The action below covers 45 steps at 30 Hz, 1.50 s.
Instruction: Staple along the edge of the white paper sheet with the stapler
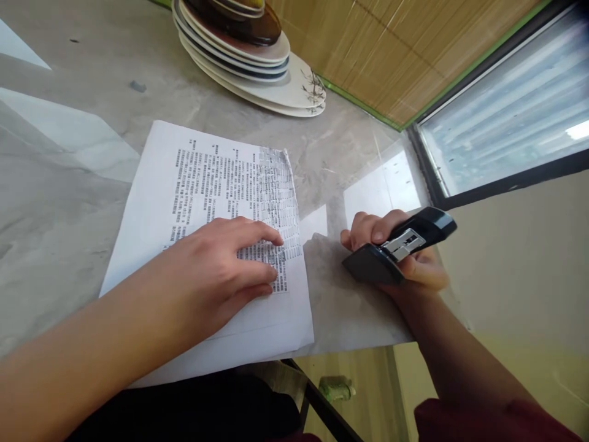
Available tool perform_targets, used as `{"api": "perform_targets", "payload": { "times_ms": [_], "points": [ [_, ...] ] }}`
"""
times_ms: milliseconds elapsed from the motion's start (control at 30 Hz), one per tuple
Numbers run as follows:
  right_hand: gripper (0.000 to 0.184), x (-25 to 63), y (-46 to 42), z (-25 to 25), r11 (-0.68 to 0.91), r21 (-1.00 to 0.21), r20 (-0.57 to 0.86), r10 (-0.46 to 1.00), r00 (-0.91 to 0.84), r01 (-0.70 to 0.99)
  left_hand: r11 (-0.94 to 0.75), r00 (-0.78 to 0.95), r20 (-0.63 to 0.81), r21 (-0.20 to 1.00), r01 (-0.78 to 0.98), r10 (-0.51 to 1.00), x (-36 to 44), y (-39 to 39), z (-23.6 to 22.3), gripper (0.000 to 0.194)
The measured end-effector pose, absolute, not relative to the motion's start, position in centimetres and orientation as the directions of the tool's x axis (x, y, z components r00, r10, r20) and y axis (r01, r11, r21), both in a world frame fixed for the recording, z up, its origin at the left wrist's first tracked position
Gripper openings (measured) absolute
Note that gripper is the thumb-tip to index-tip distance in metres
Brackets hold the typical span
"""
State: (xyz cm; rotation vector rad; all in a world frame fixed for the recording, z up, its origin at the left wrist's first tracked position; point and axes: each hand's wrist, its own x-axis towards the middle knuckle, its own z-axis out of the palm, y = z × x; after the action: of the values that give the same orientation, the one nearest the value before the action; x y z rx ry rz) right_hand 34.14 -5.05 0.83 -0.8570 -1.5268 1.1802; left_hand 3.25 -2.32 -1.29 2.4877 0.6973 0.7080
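Note:
A stack of printed paper [151, 209] lies on the table, its text running sideways. Many staples in rows [280, 202] cover part of the sheet along its right edge. My left hand [230, 264] rests on the paper with its fingers spread, the fingertips near the stapled strip. To the right of the paper, my right hand [423, 270] is wrapped round a black stapler [400, 245]. The stapler is held tilted above the table, apart from the paper, and its metal part faces me.
Stacked plates and bowls [239, 61] stand at the back of the grey marbled table [83, 141]. Behind them is a bamboo-like wall panel [368, 49]. A dark-framed window [506, 110] is at the right. Below the table's front edge, a green object [338, 388] lies on the floor.

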Motion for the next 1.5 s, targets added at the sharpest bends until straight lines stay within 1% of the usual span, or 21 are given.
{"api": "perform_targets", "payload": {
  "times_ms": [100,267,467,667,833,933,1067,1133,1300,1500],
  "points": [
    [0.027,34.2,-5.0,0.8,0.283,-0.959,0.278,0.93,-0.242,-0.014,-0.781,0.746,0.359,0.529,0.332,0.561,3.3,-2.2,-1.3,0.031],
    [0.026,34.5,-5.2,0.5,0.302,-0.953,0.284,0.914,-0.29,0.017,-0.798,0.75,0.383,0.515,0.312,0.54,3.5,-2.2,-1.3,0.031],
    [0.023,34.6,-5.1,0.3,0.328,-0.944,0.315,0.897,-0.309,-0.01,-0.787,0.754,0.362,0.527,0.32,0.548,3.6,-2.2,-1.2,0.03],
    [0.026,35.3,-5.2,-0.1,0.343,-0.939,0.315,0.898,-0.307,0.039,-0.788,0.754,0.361,0.525,0.322,0.549,3.5,-2.1,-1.2,0.029],
    [0.028,35.1,-5.3,-0.1,0.34,-0.94,0.323,0.905,-0.276,0.015,-0.798,0.757,0.371,0.512,0.317,0.538,3.5,-2.1,-1.2,0.03],
    [0.029,34.7,-5.3,0.2,0.297,-0.955,0.292,0.928,-0.234,-0.012,-0.793,0.759,0.356,0.513,0.329,0.545,3.6,-2.1,-1.1,0.03],
    [0.03,34.5,-5.6,0.2,0.181,-0.982,0.19,0.954,-0.231,-0.061,-0.794,0.762,0.359,0.518,0.319,0.54,3.5,-2.2,-1.1,0.03],
    [0.031,34.6,-5.8,0.1,0.147,-0.986,0.16,0.963,-0.219,-0.071,-0.793,0.763,0.357,0.519,0.318,0.539,3.5,-2.2,-1.2,0.028],
    [0.034,34.3,-6.1,0.3,0.102,-0.995,0.102,0.978,-0.183,-0.011,-0.79,0.759,0.357,0.522,0.321,0.544,3.5,-2.2,-1.3,0.027],
    [0.03,34.3,-6.1,0.3,0.094,-0.995,0.097,0.976,-0.193,-0.025,-0.784,0.753,0.362,0.533,0.317,0.55,3.5,-2.3,-1.4,0.023]
  ]
}}
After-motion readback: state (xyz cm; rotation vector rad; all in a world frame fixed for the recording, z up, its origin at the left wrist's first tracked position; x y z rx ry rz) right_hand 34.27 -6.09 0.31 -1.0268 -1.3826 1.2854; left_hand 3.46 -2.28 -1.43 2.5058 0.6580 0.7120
